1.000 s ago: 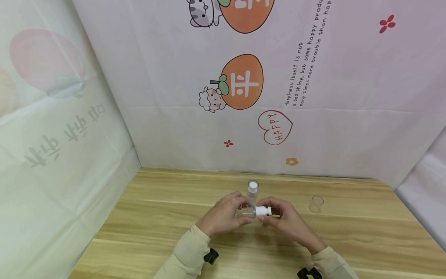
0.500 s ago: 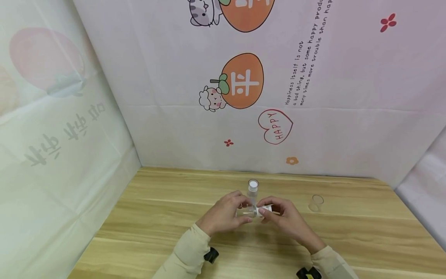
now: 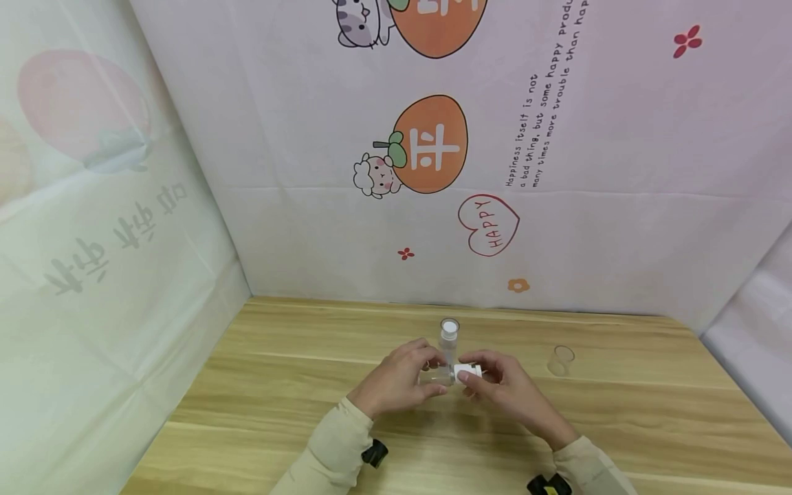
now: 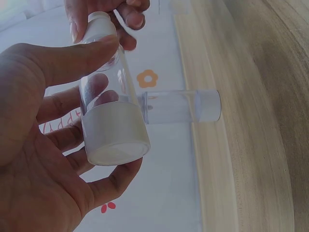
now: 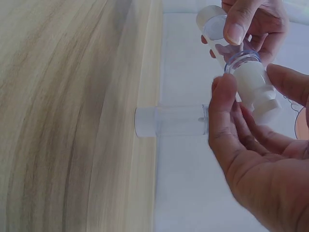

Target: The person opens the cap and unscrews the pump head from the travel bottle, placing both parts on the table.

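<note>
My left hand (image 3: 399, 378) grips a small clear pump bottle (image 4: 116, 130) by its body, thumb on one side and fingers on the other. The bottle lies sideways in the head view, its white base toward the left palm. At its other end is a white pump head (image 5: 251, 82) with a clear collar below. My right hand (image 3: 504, 385) pinches this pump head between thumb and fingers, the thumb lying across it in the head view. Just behind the hands, a second clear bottle (image 3: 449, 337) with a white top inside a clear cap stands upright on the table.
A loose clear cap (image 3: 561, 361) stands on the wooden table (image 3: 297, 357) to the right of the hands. A printed white cloth (image 3: 309, 240) rises behind the table's back edge. Black wrist devices (image 3: 375, 454) sit at both sleeves.
The right thumb has moved up from below the pump head to lie across it, and the right fingers have shifted around it. The left hand and bottle stay in nearly the same place.
</note>
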The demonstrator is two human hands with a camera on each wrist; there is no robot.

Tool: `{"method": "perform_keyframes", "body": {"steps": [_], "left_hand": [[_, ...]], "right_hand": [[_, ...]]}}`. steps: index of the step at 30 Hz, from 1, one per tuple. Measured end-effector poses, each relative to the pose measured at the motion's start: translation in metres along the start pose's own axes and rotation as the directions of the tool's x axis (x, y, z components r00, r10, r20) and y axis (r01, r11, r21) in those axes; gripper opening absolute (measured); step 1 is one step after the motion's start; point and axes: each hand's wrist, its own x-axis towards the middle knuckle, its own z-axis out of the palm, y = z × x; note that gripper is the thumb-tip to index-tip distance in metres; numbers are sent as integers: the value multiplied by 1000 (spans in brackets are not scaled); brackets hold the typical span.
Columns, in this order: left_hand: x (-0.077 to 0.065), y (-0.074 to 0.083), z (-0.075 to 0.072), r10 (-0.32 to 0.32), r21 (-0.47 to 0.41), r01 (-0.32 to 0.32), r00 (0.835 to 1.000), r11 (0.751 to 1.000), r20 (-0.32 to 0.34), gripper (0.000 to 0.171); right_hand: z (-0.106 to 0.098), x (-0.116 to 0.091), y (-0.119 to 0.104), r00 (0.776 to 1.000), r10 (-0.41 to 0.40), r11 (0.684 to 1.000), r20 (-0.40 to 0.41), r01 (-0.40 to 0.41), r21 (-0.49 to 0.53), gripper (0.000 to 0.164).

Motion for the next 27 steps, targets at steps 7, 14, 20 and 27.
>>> {"method": "perform_keyframes", "body": {"steps": [7,14,20,27], "left_hand": [[1,-1,0,0,-10,0,1000,1000,3,33],[1,0,0,-10,-22,10,1000,1000,8,32],[1,1,-1,-27,-14,27,1000,1000,13,32],[1,0,0,-39,-19,39,999,999,21,32]], "right_hand": [[-4,-1,-2,994,90,992,65,-95,85,42],[-4,-2,-3,995,64,990,77,-73,117,39],[-3,-1,-2,997,16,985,71,-28,170,36],[-1,0,-2,998,-29,981,60,17,191,34]]}}
